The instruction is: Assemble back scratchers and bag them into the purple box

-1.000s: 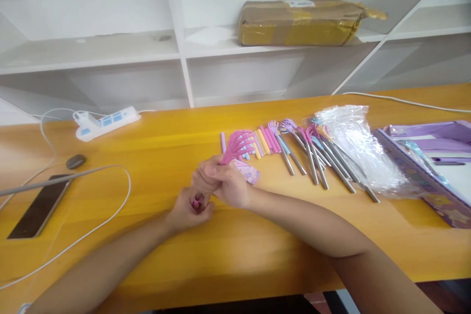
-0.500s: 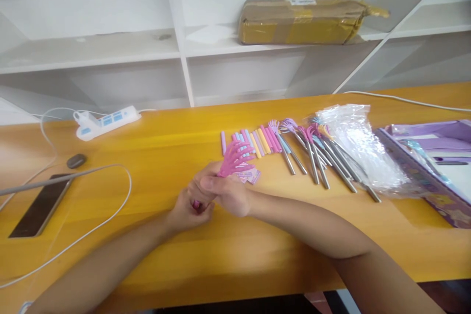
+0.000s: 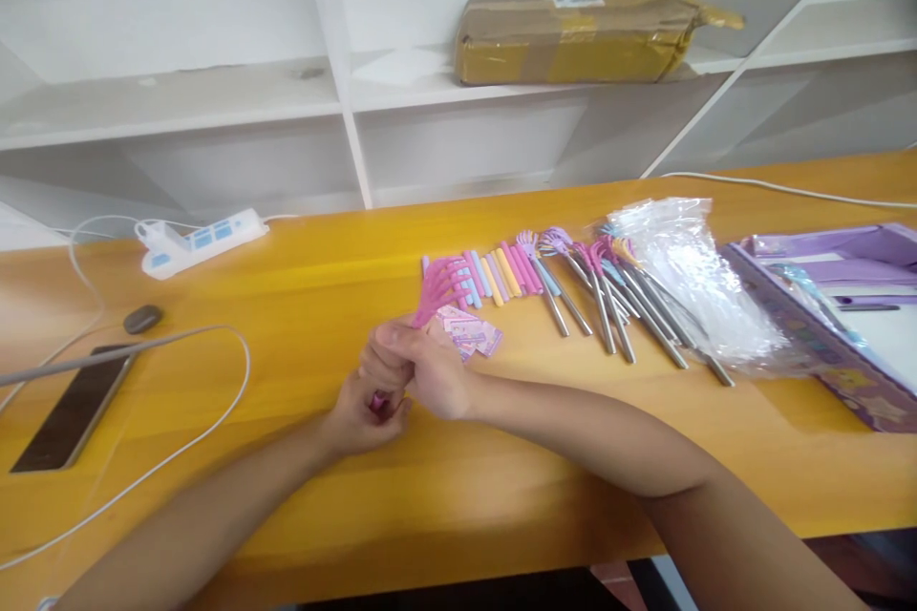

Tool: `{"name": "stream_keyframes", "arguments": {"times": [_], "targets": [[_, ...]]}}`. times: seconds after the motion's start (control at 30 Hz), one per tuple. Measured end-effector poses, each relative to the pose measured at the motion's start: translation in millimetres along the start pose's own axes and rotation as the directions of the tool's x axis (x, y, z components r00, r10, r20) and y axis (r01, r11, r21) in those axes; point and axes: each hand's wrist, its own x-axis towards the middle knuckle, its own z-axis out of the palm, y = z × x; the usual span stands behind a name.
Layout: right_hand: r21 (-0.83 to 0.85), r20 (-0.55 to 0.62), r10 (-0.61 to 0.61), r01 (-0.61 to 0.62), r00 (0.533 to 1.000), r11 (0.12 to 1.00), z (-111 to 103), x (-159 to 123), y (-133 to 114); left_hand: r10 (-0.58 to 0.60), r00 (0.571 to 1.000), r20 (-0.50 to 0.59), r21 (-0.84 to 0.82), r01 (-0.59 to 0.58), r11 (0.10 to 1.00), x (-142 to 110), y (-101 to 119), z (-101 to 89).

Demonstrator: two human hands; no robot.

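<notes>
A pink back scratcher [image 3: 438, 288] with a claw-shaped head points up and away from me, above the table. My right hand [image 3: 422, 361] is wrapped round it just below the head, thumb on top. My left hand [image 3: 369, 415] is closed against the right one, lower and to the left. A bit of pink shows inside its curled fingers; the rest of the shaft is hidden. Behind the hands lie small printed cards [image 3: 469, 332] and a row of pink, blue, purple and yellow tubes [image 3: 505, 275]. Several metal-shafted back scratchers [image 3: 616, 296] lie to the right.
Clear plastic bags [image 3: 706, 282] and a purple box [image 3: 823, 334] stand at the right. On the left are a power strip [image 3: 204, 243], a phone [image 3: 72, 410], a small dark case [image 3: 143, 319] and a white cable [image 3: 247, 372]. A taped parcel [image 3: 573, 43] sits on the shelf.
The claw head has tilted more upright and shifted slightly left, leaving more of the cards in sight. Both hands keep their grip, and the view has shifted a little.
</notes>
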Motion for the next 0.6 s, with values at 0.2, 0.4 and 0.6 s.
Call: {"name": "stream_keyframes", "arguments": {"times": [0.2, 0.4, 0.6], "targets": [[-0.019, -0.002, -0.003, 0.003, 1.000, 1.000, -3, 1, 5, 0.029, 0.999, -0.034, -0.024, -0.030, 0.999, 3, 3, 0.3], [-0.061, 0.019, -0.004, 0.005, 1.000, 0.998, -3, -3, 13, 0.040, 0.999, -0.007, -0.046, -0.041, 0.998, 6, 11, -2.7], [-0.162, -0.107, 0.022, -0.039, 0.994, 0.986, -5, 9, -9, -0.129, 0.992, -0.007, -0.144, 0.127, 0.981, 12, 9, -8.4]]}}
